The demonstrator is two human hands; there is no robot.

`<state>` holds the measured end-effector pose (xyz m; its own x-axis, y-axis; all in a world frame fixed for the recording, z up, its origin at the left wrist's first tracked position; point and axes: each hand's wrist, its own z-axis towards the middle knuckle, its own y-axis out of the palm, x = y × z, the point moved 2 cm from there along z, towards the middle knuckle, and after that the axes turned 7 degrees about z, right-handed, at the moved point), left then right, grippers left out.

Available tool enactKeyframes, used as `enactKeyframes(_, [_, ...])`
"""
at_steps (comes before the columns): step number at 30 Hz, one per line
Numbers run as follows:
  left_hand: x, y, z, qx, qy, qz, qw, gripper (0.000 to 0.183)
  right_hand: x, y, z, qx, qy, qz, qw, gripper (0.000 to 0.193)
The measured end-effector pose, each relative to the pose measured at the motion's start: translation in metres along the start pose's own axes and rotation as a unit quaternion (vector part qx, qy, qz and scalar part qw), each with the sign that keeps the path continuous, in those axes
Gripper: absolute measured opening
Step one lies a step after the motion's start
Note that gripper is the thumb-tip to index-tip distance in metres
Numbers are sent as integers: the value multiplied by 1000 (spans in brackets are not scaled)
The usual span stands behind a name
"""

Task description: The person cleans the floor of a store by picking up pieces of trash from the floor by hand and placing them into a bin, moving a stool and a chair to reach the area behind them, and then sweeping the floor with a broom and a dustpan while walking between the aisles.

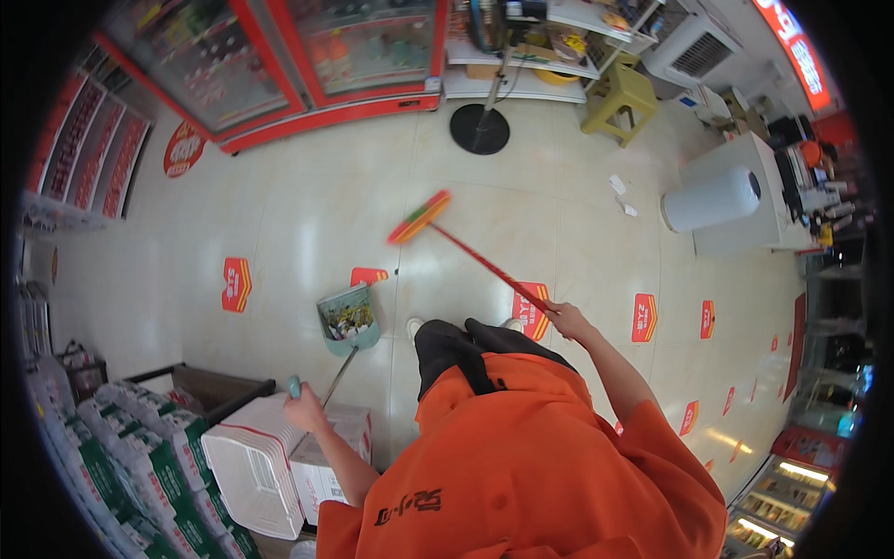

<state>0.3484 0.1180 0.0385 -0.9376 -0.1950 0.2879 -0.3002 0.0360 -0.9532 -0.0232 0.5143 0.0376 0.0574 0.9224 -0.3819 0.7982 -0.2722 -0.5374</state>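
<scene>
My right hand (566,320) is closed round the red handle of a broom (484,265). Its head, with orange, yellow and green bristles and blurred by motion, is over the tiled floor ahead of me. In my left hand (305,408) is the upright handle of a long-handled dustpan (368,338), its pale green grip end sticking up past my fist. The pan rests on the floor ahead and to the left, with a heap of mixed litter (348,317) inside. A small dark speck (396,271) lies on the floor just right of the pan.
Red-framed drink coolers (326,116) stand at the back left. A fan's round black base (480,129) and a yellow-green stool (622,101) are further right. White scraps (622,194) lie near a white bin (712,200). White baskets (251,461) and stacked bottle packs (140,456) flank my left side.
</scene>
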Motion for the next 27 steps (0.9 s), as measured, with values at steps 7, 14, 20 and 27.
enactKeyframes(7, [20,-23,-75,62,-80,-128,987,30,18,-34,79,-42,-97,-202,974,35])
enactKeyframes(14, [59,-32,-184,106,-129,-240,956,27,63,-109,111,-35,-87,-225,970,37])
enactKeyframes(20, [91,-26,-234,106,-88,-131,982,37,127,-204,162,-44,-44,-262,963,37])
enactKeyframes(27, [236,49,-308,98,-34,-52,993,40,201,-374,206,-21,19,-220,975,34])
